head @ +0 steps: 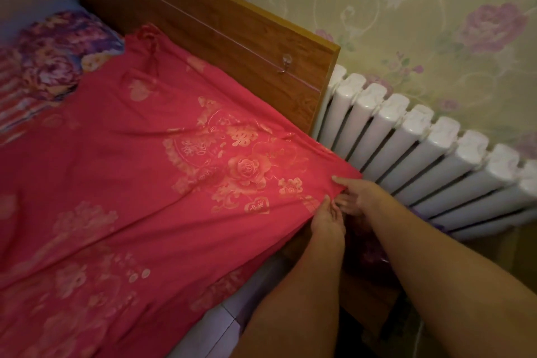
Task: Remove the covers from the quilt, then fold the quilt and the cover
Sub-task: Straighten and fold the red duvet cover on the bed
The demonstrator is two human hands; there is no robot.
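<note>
A red quilt cover (139, 189) with gold flower and character prints lies spread over the bed, its corner hanging off the bed's right edge. My left hand (327, 219) pinches that corner's edge from below. My right hand (359, 192) grips the same corner just to the right, thumb laid on top of the fabric and fingers tucked under it. Whether a quilt is inside the cover is hidden.
A wooden headboard (220, 38) runs along the far side, with a white radiator (430, 154) against the floral wallpaper to its right. A purple floral pillow (55, 58) lies at the upper left. The bed's wooden side frame (366, 296) and pale floor show below my arms.
</note>
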